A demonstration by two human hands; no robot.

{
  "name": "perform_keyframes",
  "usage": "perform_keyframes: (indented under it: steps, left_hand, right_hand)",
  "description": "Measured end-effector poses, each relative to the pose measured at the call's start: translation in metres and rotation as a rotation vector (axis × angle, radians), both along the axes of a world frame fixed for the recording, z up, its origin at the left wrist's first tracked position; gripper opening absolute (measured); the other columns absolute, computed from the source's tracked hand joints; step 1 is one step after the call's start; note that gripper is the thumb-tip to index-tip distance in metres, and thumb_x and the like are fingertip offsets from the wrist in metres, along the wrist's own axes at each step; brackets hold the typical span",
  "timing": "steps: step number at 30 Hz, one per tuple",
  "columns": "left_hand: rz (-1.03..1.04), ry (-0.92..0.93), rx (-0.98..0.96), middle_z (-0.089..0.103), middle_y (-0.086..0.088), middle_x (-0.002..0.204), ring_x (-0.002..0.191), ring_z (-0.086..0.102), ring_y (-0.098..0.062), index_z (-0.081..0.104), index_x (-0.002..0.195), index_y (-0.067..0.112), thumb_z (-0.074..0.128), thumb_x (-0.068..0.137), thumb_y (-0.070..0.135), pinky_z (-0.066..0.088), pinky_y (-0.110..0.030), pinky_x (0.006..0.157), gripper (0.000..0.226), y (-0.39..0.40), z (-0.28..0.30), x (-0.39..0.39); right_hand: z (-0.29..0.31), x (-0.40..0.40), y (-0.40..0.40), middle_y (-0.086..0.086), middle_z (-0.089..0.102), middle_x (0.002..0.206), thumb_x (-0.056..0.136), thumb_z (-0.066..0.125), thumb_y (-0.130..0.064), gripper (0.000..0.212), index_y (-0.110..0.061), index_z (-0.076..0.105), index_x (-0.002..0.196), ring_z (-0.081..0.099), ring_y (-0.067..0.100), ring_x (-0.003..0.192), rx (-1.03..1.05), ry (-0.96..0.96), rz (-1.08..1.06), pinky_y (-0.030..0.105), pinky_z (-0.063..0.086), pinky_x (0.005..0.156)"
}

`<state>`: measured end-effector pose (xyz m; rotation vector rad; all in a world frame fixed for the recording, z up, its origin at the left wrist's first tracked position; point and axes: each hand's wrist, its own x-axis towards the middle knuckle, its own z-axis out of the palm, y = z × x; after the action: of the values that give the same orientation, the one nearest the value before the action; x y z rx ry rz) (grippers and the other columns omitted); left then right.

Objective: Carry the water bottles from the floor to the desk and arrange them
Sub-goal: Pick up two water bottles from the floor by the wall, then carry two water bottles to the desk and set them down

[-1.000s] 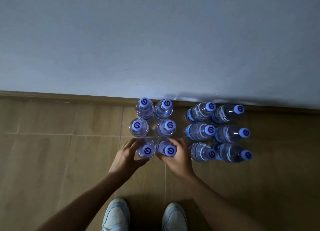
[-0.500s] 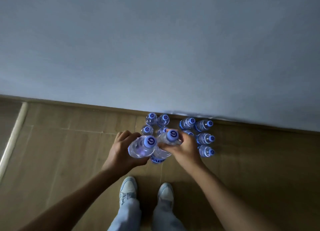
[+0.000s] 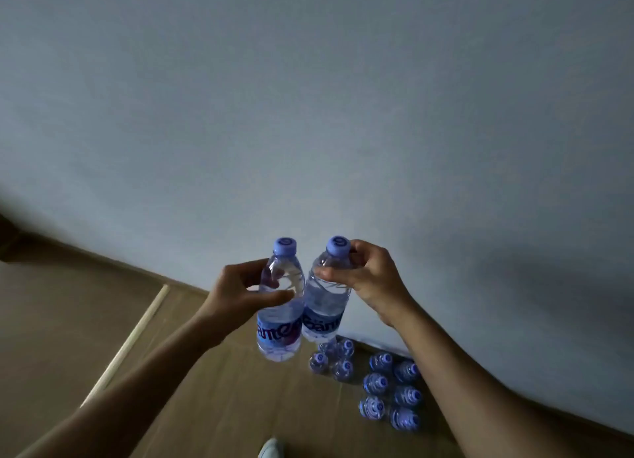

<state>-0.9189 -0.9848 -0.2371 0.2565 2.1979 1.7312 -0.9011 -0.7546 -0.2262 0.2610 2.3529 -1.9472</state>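
The left hand (image 3: 236, 294) is wrapped around the shoulder of one water bottle (image 3: 279, 317), thumb across its front, cap above the fingers; the right hand (image 3: 367, 279) grips the neck of a second bottle (image 3: 324, 306), its body hanging below and left of the palm; both bottles are upright in the air, sides touching, in front of the wall (image 3: 308, 114); the remaining bottles (image 3: 374, 384) stand on the floor (image 3: 68, 337) at its edge against the wall, below the right forearm.
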Motion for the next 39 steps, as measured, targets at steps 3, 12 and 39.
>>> perform_keyframes:
  steps: [3,12,39]
  left_hand:
    - [0.112,-0.007,0.134,0.077,-0.009,0.091,0.085,0.072,-0.019,0.074,0.098,0.011,0.081,0.071,0.008,0.057,-0.026,0.07,0.028,-0.022,0.057,-0.002]
    - [0.38,0.123,0.281,0.074,-0.018,0.097,0.091,0.07,-0.034,0.076,0.099,0.011,0.079,0.065,0.03,0.057,-0.044,0.081,0.038,-0.122,0.18,0.024]
    - [1.208,0.36,0.049,0.075,-0.014,0.087,0.072,0.07,-0.024,0.074,0.09,0.016,0.084,0.067,0.016,0.06,-0.035,0.068,0.025,-0.764,0.224,-0.054]
  right_hand:
    - [0.06,-0.014,-0.022,0.015,0.073,0.082,0.06,0.089,-0.03,0.035,-0.01,0.074,0.085,0.065,0.012,0.075,-0.033,0.087,0.046,0.035,0.051,0.072]
    - [0.207,-0.042,-0.139,0.001,0.076,0.077,0.079,0.079,-0.027,0.013,-0.015,0.079,0.084,0.071,0.011,0.073,-0.105,0.217,0.315,0.019,0.053,0.063]
    - [0.241,-0.24,-0.865,0.008,0.078,0.087,0.077,0.078,-0.031,0.027,-0.011,0.077,0.095,0.075,0.026,0.084,-0.264,0.265,1.021,0.034,0.06,0.077]
